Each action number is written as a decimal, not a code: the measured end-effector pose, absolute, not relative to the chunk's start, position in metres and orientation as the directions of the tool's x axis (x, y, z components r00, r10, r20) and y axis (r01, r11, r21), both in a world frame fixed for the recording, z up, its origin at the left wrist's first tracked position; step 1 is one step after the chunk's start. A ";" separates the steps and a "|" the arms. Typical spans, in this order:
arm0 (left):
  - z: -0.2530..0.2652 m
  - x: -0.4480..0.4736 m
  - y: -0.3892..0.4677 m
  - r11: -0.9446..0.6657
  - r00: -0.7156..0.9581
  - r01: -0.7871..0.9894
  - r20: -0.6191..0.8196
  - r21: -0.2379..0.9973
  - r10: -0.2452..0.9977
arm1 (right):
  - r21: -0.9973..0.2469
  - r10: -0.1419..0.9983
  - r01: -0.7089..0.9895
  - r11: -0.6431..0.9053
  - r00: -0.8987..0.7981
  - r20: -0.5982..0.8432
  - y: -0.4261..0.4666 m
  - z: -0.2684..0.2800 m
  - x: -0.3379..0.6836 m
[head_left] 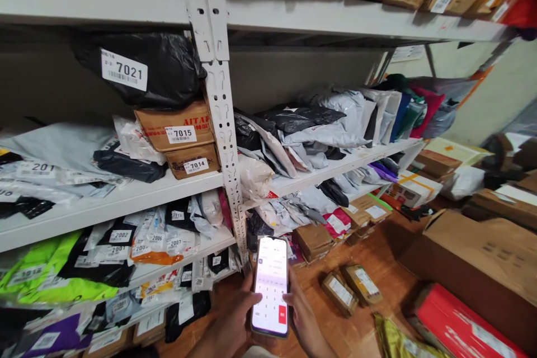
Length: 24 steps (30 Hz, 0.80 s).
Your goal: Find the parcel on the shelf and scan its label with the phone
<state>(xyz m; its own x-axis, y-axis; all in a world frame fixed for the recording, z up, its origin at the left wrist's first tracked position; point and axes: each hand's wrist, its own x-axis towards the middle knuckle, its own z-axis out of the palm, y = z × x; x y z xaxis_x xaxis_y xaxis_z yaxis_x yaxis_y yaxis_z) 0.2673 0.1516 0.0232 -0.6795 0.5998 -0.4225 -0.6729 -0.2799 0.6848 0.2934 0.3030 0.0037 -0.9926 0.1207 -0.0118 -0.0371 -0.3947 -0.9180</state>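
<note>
both hands hold a smartphone (pixel 271 286) low in the view, in front of the upright post (pixel 224 123) of the metal shelving. the left hand (pixel 229 324) cups the phone's left edge and back, fingers curled round it. the right hand (pixel 302 321) closes on the right edge, with its thumb lying at the rim of the lit screen near a red key; whether the thumb presses the glass is hard to tell. the screen shows a number pad.

the phone is stiff, thin and light, with smooth glass that would slip easily, and it looks breakable if dropped on the wooden floor (pixel 373 257). the safe hold is by the long side edges with the back resting in a palm, as it is held here.

on the middle shelf (pixel 126 196) left of the post sit a black bag labelled 7021 (pixel 138 70) and two brown cartons marked 7015 (pixel 176 128) and 7014 (pixel 193 161). soft grey and black mailer bags (pixel 319 123) crowd the shelf to the right. small cardboard parcels (pixel 352 288) lie on the floor, with a large brown box (pixel 478 268) and a red box (pixel 457 324) toward the lower right corner.
</note>
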 end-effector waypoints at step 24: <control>0.006 0.263 0.140 -0.249 -0.642 -0.682 -0.400 0.688 0.654 | -0.820 0.126 0.117 -0.560 -0.966 -0.224 0.297 0.011 0.289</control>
<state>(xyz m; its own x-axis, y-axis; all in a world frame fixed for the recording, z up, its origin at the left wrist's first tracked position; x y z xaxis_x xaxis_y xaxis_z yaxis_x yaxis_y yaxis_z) 0.2627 0.1404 0.0063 -0.6422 0.6541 -0.3997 -0.6819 -0.2492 0.6877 0.2885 0.2971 0.0111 -0.9665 0.1260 -0.2236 0.1168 -0.5601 -0.8201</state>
